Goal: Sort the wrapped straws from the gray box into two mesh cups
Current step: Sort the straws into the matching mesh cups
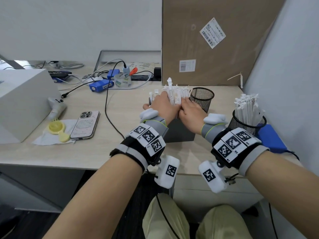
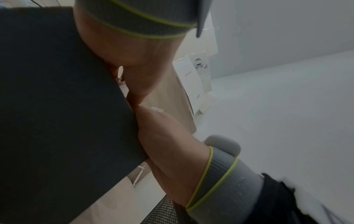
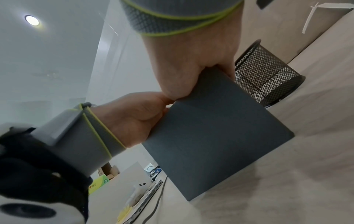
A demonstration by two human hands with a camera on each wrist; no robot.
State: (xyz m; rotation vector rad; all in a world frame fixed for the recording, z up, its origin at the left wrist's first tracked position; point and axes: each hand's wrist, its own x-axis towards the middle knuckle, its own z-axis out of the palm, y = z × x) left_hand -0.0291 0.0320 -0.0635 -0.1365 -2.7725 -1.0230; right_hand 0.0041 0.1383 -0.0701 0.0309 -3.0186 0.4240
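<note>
both hands sit on top of the gray box (image 1: 179, 131), side by side and touching at the knuckles. the left hand (image 1: 161, 105) reaches over the box's top edge with its fingers down among the wrapped straws (image 1: 174, 94) that stand upright in the box; a tuft of them rises just past its knuckles. it looks closed round a bunch, though the fingertips are hidden (the left wrist view shows only the heel of the hand pressed to the dark box wall). the right hand (image 1: 190, 109) curls over the same rim beside it, thumb on the near face of the box in the right wrist view; whether it pinches straws too i cannot tell.

just beyond the right hand, touching or nearly touching the box, stands a mesh cup (image 1: 202, 99) with no straws showing. a second mesh cup (image 1: 248, 122) stands off to the right of the right wrist, packed with upright wrapped straws, next to a blue pad (image 1: 271, 140).
</note>
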